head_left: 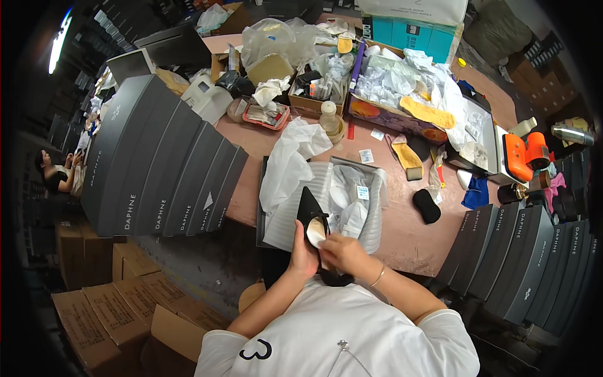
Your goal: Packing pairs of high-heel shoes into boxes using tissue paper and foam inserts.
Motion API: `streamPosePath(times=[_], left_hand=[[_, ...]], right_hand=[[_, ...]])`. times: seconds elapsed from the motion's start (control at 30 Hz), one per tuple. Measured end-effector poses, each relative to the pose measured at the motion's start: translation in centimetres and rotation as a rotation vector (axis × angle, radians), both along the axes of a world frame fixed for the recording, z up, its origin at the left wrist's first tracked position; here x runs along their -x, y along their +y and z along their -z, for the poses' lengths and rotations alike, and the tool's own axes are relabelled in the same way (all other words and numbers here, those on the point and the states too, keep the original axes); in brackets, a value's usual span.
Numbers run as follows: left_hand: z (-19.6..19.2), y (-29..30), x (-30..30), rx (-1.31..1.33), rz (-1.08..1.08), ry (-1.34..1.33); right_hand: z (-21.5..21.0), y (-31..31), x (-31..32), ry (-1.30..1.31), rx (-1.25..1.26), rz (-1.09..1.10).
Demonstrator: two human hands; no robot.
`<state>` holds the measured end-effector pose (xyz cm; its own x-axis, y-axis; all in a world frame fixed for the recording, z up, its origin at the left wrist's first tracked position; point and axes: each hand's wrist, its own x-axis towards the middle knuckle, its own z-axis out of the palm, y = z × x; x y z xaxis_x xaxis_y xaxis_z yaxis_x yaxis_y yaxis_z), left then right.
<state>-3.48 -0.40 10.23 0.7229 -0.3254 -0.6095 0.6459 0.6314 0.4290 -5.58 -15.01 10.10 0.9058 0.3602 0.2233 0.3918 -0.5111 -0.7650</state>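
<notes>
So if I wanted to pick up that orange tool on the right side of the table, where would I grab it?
Probably around the rounded rear body of the orange tool, coming from above. It lies flat on the table with its top side clear, while boxes and clutter crowd its sides. Its underside is hidden.

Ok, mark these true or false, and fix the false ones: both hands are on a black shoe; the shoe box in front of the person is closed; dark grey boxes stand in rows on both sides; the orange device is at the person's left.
1. Both hands are on a black shoe. True: the left hand and right hand hold the black pointed shoe.
2. The shoe box is closed. False: the open shoe box shows white paper inside.
3. Dark grey boxes stand on both sides. True: left row, right row.
4. The orange device is at the left. False: the orange device sits at the right.
</notes>
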Motion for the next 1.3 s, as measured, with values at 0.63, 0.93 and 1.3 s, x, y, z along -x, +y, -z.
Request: streamPosePath(times=[0.63, 0.93, 1.3], left_hand=[[1.8, 1.7, -0.3, -0.089, 0.139, 0.247], [1.8, 0.6, 1.1, -0.043, 0.067, 0.011], [1.7, -0.6, 1.2, -0.168, 0.087, 0.063]], right_hand=[[0.7, -3.8, -7.2, 0.144, 0.0, 0.37], [0.3, 0.3, -4.0, -0.097, -0.205, 0.04], [2.5, 3.6, -7.4, -0.064, 0.093, 0.181]])
